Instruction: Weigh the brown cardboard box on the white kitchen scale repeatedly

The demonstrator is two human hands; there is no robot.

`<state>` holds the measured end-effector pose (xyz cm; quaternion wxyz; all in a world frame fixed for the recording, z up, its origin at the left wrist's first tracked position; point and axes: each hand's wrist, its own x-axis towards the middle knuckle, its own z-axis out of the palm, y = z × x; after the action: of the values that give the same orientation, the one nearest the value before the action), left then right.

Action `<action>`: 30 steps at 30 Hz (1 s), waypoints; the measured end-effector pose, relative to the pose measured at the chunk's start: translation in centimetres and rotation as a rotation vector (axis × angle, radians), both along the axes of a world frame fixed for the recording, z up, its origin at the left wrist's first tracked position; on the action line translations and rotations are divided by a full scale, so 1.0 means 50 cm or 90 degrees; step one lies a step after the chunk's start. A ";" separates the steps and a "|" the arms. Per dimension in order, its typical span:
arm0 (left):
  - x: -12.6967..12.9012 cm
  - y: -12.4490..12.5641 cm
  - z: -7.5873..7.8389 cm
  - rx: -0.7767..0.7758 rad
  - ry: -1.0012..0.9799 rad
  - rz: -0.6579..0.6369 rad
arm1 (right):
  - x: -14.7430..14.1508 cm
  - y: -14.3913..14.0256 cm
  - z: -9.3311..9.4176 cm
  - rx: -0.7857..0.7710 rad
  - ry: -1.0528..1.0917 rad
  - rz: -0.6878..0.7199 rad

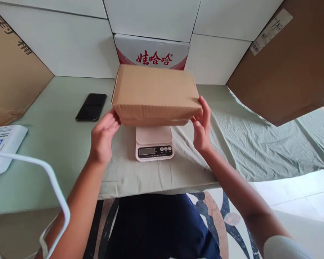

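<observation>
Pale green cloth-covered table (56, 144) spanning the view, wrinkled toward the right edge. Large brown cardboard sheet (286, 64) leaning at far right, another cardboard panel (8, 64) at far left, white wall tiles behind. White carton with red lettering (152, 52) standing at the back centre. Directly in front of it, plain brown cardboard box (155, 95), closed, lying flat and level on top of a small white digital kitchen scale (154, 144), overhanging the platform on both sides; scale display and buttons visible below the box's front edge, reading too small to tell. Left hand (104, 135) open, fingers spread, fingertips at the box's lower left corner, seemingly just touching. Right hand (202, 127) open, fingers lightly against the box's lower right corner; neither hand closed around it. White printed mailer bag (5, 144) at the left table edge. Black phone (91, 107) lying face up left of the box, well apart from the left hand.
</observation>
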<state>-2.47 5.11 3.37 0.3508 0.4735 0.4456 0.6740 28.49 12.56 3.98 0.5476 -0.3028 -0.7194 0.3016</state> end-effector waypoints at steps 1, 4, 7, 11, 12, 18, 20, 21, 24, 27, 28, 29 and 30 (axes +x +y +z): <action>-0.001 0.035 0.011 0.006 -0.003 -0.019 | -0.012 0.028 0.009 0.006 0.021 0.007; 0.005 0.143 0.016 0.012 -0.014 -0.036 | -0.057 0.125 0.004 0.010 0.056 0.006; 0.014 0.222 -0.023 -0.032 -0.057 0.010 | -0.091 0.202 -0.042 -0.018 0.051 -0.015; -0.025 0.255 -0.091 -0.075 -0.089 0.032 | -0.082 0.236 -0.101 -0.057 0.025 -0.014; -0.044 0.255 -0.103 -0.071 -0.087 0.037 | -0.071 0.237 -0.109 -0.067 0.027 -0.020; -0.113 0.247 -0.125 -0.052 -0.092 0.028 | -0.028 0.236 -0.113 -0.177 0.058 -0.031; -0.099 0.247 -0.123 -0.067 -0.110 0.022 | -0.033 0.235 -0.111 -0.189 0.064 -0.009; -0.088 0.247 -0.121 -0.074 -0.106 0.015 | -0.038 0.234 -0.110 -0.187 0.064 0.001; -0.058 0.246 -0.118 -0.090 -0.075 0.000 | -0.047 0.228 -0.108 -0.173 0.045 0.028; -0.040 0.240 -0.112 -0.096 -0.045 0.006 | -0.049 0.221 -0.105 -0.163 0.004 0.044; -0.036 0.238 -0.109 -0.095 -0.038 0.008 | -0.049 0.220 -0.104 -0.158 -0.009 0.046; -0.033 0.236 -0.106 -0.094 -0.030 0.006 | -0.049 0.220 -0.103 -0.150 -0.017 0.048; -0.030 0.235 -0.102 -0.092 -0.022 -0.002 | -0.050 0.219 -0.102 -0.141 -0.021 0.050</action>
<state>-3.99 16.85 -1.73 0.3927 0.4358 0.4864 0.6475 25.99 23.53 -1.11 0.4866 -0.3380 -0.7017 0.3957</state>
